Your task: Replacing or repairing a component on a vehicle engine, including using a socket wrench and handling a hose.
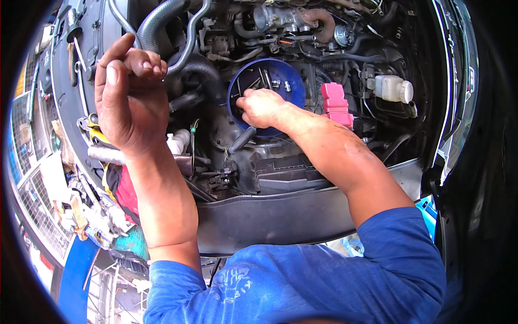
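A round blue bowl (295, 89) sits in the engine bay, holding several loose metal bolts and small fittings (277, 84). Into its near left part reaches my right hand (261, 108), fingers bent and pressed together; whatever they pinch is hidden under the hand. My left hand (132, 102) is raised at the left, above the hoses, with soiled fingertips. Its index finger and thumb stand apart while the other fingers curl loosely, and I see nothing held in it. A dark rubber-like handle or hose end (242, 140) lies just below the bowl.
Hoses (189, 43) and metal engine parts (286, 19) surround the bowl. Right of it are a pink-red cover (335, 102) and a white reservoir (393, 88). A black box (288, 174) lies nearer me, behind the front panel (270, 221). Tools (81, 81) rest along the left edge.
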A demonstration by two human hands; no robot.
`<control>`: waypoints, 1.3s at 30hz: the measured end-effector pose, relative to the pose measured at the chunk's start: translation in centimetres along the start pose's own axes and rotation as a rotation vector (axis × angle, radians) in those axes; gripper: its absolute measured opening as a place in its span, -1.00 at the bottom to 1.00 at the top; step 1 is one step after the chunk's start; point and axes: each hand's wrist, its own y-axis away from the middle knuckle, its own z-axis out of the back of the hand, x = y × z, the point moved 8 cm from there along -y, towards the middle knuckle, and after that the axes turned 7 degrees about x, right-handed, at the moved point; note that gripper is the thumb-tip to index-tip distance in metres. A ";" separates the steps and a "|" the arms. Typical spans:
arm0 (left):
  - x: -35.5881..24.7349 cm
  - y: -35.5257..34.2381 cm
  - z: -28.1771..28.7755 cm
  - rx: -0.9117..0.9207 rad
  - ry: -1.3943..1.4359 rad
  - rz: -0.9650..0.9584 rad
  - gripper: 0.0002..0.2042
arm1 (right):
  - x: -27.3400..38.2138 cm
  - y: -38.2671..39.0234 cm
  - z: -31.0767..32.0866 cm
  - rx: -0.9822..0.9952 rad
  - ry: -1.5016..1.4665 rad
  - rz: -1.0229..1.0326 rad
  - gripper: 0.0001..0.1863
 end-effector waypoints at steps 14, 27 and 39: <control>0.3 0.0 -0.4 -0.080 0.065 0.022 -0.60 | 1.0 1.0 3.4 0.186 0.170 -0.103 -0.80; 6.0 2.9 -8.1 -0.017 -0.320 0.750 -0.63 | 2.2 14.0 10.6 -0.089 -0.450 0.313 -0.78; 16.0 8.1 -12.5 -0.310 0.220 1.221 -0.70 | -3.5 16.6 13.5 -0.537 -0.649 0.163 -0.77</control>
